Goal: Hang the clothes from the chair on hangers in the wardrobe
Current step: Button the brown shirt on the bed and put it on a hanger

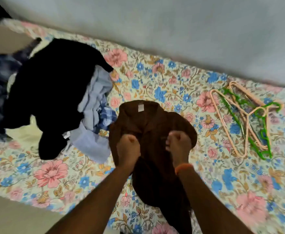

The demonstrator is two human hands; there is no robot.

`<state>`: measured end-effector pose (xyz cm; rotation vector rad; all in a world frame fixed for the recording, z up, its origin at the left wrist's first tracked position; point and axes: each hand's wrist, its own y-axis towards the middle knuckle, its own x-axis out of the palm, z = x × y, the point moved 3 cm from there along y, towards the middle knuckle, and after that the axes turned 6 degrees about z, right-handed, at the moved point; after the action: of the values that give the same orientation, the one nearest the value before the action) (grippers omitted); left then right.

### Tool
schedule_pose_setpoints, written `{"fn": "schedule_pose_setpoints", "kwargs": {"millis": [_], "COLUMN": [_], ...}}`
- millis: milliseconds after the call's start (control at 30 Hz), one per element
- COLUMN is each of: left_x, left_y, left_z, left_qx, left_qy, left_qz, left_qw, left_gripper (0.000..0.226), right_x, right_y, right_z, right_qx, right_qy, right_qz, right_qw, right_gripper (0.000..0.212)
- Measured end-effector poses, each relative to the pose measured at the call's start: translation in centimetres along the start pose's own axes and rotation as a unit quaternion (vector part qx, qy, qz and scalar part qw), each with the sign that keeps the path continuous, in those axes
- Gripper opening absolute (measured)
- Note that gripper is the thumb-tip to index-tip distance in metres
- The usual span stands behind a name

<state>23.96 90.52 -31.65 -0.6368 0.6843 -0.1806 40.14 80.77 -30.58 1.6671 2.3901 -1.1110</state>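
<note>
Floral sheet [163, 78] with pink and blue flowers covers the bed, and a pale grey wall [155, 22] rises behind it. On the left part of the bed lies a pile of clothes: a black garment [54, 85] on top, a light blue shirt [94, 105] coming out from under its right edge, and some dark blue patterned cloth [1, 78] at the far left, which is blurred.

Near the middle, a brown shirt [148, 122] is held up over the bed. Its collar is at the top, with a small white label [140, 108] showing inside it, and the lower part of the shirt hangs down between the two forearms toward the bottom of the picture. The left hand [128, 146] is closed in a fist and grips the cloth on the left side of the shirt front. The right hand [179, 142] is also closed in a fist and grips the cloth on the right side. An orange band [183, 167] is around the right wrist.

At the right side of the bed, well apart from the shirt, lie several hangers: peach hangers [246, 125] and green hangers [263, 132], crossing over each other in one loose heap.
</note>
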Motion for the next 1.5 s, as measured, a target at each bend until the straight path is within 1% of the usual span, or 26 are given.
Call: {"fn": "schedule_pose_setpoints", "kwargs": {"millis": [67,100,167,200,267,333,367,400,467,533,567,667,733,767,833,900,933,1000,1134,1267,1334,1400,1500], "left_x": [2.9,4.0,5.1,5.4,6.0,7.0,7.5,8.0,8.9,9.4,9.5,9.9,10.4,10.6,10.8,10.7,10.6,10.3,10.4,10.8,11.0,11.0,10.6], "left_y": [0.2,0.7,1.4,1.8,3.6,5.8,6.8,7.5,8.6,9.5,9.9,10.2,10.1,10.1,10.4,10.6,10.6,10.5,10.2,10.8,11.2,11.5,11.7], "left_z": [-5.4,-7.0,-7.1,-6.5,-5.3,-4.4,-4.2,-4.0,-4.2,-4.5,-4.8,-4.8,-4.0,-3.6,-3.1,-3.3,-3.5,-4.2,-4.9,-4.5,-4.3,-4.2,-4.6], "left_qx": [-0.013,-0.008,0.022,0.051,0.097,0.118,0.12,0.121,0.117,0.099,0.087,0.076,0.105,0.118,0.104,0.067,0.063,0.074,0.11,0.103,0.093,0.09,0.068], "left_qy": [0.021,0.026,0.024,0.018,0.015,0.02,0.025,0.035,0.055,0.063,0.06,0.045,0.03,0.025,0.006,-0.011,-0.008,0.004,0.039,0.006,-0.006,-0.02,-0.099], "left_qz": [-0.03,-0.031,-0.024,-0.016,0.013,0.032,0.035,0.031,0.016,0.006,0.004,0.003,-0.002,-0.002,0.025,0.063,0.075,0.089,0.1,0.084,0.062,0.025,-0.061], "left_qw": [0.999,0.999,0.999,0.998,0.995,0.992,0.992,0.992,0.992,0.993,0.994,0.996,0.994,0.993,0.994,0.996,0.995,0.993,0.988,0.991,0.994,0.995,0.991], "left_gripper": [0.017,0.019,0.019,0.018,0.023,0.025,0.026,0.025,0.023,0.02,0.019,0.017,0.02,0.022,0.021,0.014,0.011,0.009,0.02,0.017,0.013,0.01,0.009], "right_x": [0.3,0.8,2.3,3.2,5.9,8.7,10.0,11.1,12.8,13.6,13.8,13.9,13.6,13.5,13.3,13.4,13.6,13.8,13.7,13.6,13.6,13.5,13.4], "right_y": [-0.5,-0.5,-0.1,0.2,1.3,2.4,2.9,3.4,4.3,5.1,5.4,5.7,5.8,5.8,6.1,6.3,6.2,5.9,5.8,6.1,6.1,6.2,6.2], "right_z": [6.9,9.1,10.9,10.7,9.6,8.3,7.8,7.6,7.8,8.4,8.7,8.9,8.9,8.9,9.1,9.4,9.4,9.7,9.8,9.9,10.0,10.0,10.1], "right_qx": [0.035,0.044,0.026,0.003,-0.071,-0.147,-0.162,-0.156,-0.097,-0.041,-0.034,-0.053,-0.065,-0.064,-0.067,-0.088,-0.102,-0.126,-0.144,-0.179,-0.187,-0.177,-0.153], "right_qy": [-0.039,-0.047,-0.067,-0.08,-0.109,-0.139,-0.151,-0.16,-0.157,-0.132,-0.115,-0.075,-0.063,-0.057,-0.051,-0.067,-0.081,-0.105,-0.132,-0.169,-0.194,-0.19,-0.166], "right_qz": [-0.01,-0.012,-0.018,-0.021,-0.03,-0.041,-0.038,-0.036,-0.02,0.015,0.031,0.062,0.071,0.078,0.088,0.082,0.073,0.059,0.034,0.02,0.011,0.008,0.014], "right_qw": [0.999,0.998,0.997,0.997,0.991,0.978,0.974,0.974,0.983,0.99,0.992,0.994,0.993,0.993,0.993,0.99,0.989,0.985,0.98,0.969,0.963,0.966,0.974], "right_gripper": [0.017,0.018,0.016,0.014,0.011,0.017,0.024,0.027,0.031,0.037,0.039,0.031,0.015,0.011,0.02,0.022,0.022,0.023,0.026,0.021,0.02,0.021,0.023]}}
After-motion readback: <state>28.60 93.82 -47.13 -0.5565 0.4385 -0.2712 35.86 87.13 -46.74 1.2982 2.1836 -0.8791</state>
